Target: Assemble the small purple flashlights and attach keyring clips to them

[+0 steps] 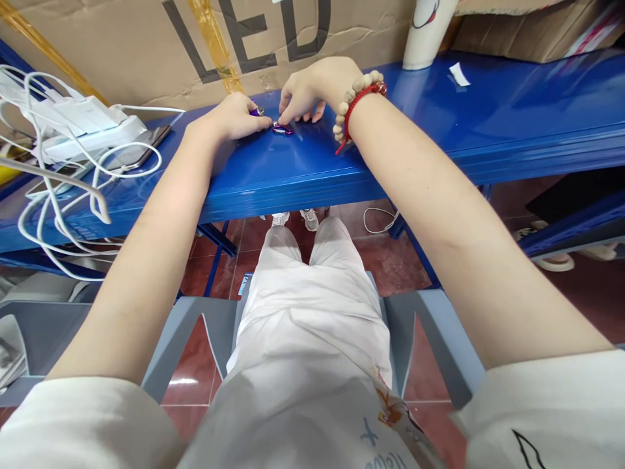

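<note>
My left hand [237,118] rests on the blue tabletop with its fingers closed around a small purple piece with a shiny metal end [257,112]. Most of that piece is hidden by the fingers, so its kind is unclear. Just right of it, a small purple oval clip [282,129], shaped like a carabiner, lies on the table. The thumb and forefinger of my right hand [305,94] pinch at the silver end of this clip, and the other fingers curl toward the table. Both hands are close together, fingertips almost meeting.
Behind the hands stands a large cardboard box [273,58] marked LED. White cables and a power strip [92,133] crowd the left, beside a phone [134,151]. A paper cup [426,36], a white scrap [459,74] and another carton [532,32] are at right.
</note>
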